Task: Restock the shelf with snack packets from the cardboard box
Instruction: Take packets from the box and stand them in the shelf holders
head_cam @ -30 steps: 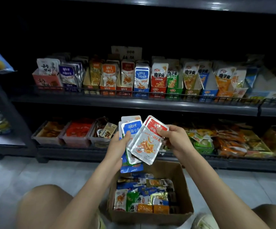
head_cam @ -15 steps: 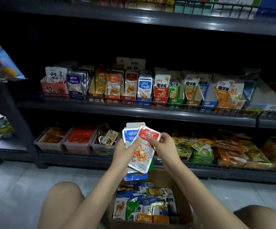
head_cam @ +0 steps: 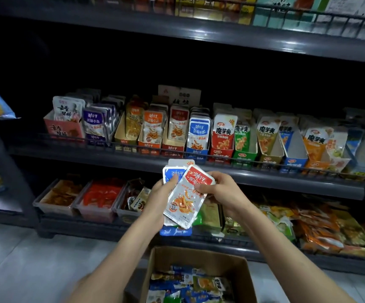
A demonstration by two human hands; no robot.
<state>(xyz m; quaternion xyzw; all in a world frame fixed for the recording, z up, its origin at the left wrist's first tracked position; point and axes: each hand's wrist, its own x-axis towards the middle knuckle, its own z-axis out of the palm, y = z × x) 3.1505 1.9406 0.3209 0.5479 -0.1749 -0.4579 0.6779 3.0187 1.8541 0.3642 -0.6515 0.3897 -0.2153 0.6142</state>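
My left hand [head_cam: 159, 202] grips a small stack of blue-topped snack packets [head_cam: 171, 173], thumb across their front. My right hand [head_cam: 223, 191] pinches a red-topped packet [head_cam: 188, 197] lying on top of that stack, fingers on its right edge. Both hands are held in front of the middle shelf's rail [head_cam: 264, 174]. Below them the open cardboard box [head_cam: 199, 256] stands on the floor with several mixed packets inside. On the middle shelf a red display carton [head_cam: 172, 147] and a blue display carton [head_cam: 196, 153] hold matching packets.
The middle shelf carries a row of display cartons from a pink one [head_cam: 63, 127] on the left to orange ones [head_cam: 314, 149] on the right. Clear bins [head_cam: 98, 213] and loose packets [head_cam: 319, 228] fill the bottom shelf. Grey tiled floor [head_cam: 35, 270] lies at left.
Both hands have risen with the packets toward the middle shelf, and my view has tilted up. The red packet has swung more upright over the blue stack.
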